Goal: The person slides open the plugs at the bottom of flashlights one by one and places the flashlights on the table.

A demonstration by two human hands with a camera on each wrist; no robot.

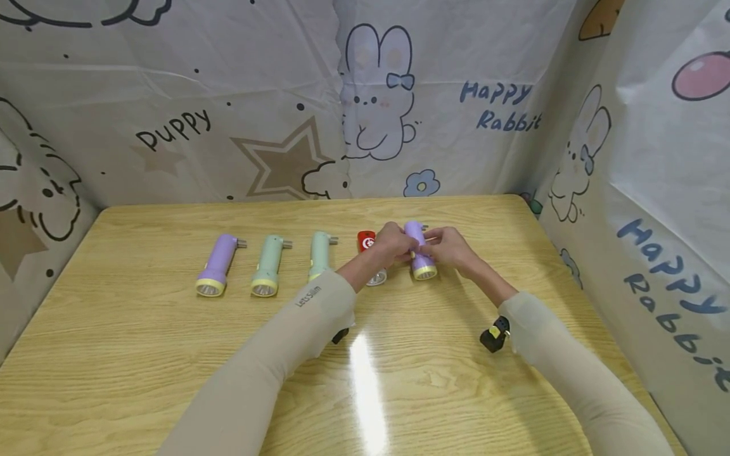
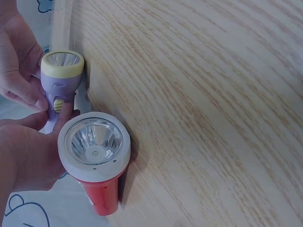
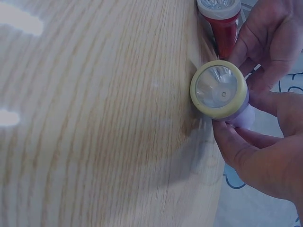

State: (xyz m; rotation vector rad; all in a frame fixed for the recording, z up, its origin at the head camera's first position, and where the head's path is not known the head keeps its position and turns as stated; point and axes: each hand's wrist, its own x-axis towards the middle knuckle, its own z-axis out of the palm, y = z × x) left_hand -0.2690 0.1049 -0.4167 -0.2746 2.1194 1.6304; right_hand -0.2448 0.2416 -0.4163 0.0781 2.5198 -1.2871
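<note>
A purple flashlight (image 1: 413, 231) with a yellow rim lies at the right end of a row, its lens facing the near side. My left hand (image 1: 395, 243) pinches its body from the left, fingertips beside the ridged yellow switch (image 2: 58, 105) in the left wrist view. From the other side my right hand (image 1: 454, 247) grips the same flashlight; the right wrist view has its thumb and fingers around the body just behind the yellow rim (image 3: 195, 90). Close beside my left hand lies a red flashlight (image 2: 105, 195) with a white head, partly hidden by that hand in the head view.
Farther left on the wooden table (image 1: 142, 354) are two mint flashlights (image 1: 268, 258) (image 1: 320, 247) and another purple one (image 1: 222, 256), plug prongs pointing right. My left sleeve overlaps the nearer mint one. Printed cloth (image 1: 256, 82) hangs behind and along both sides.
</note>
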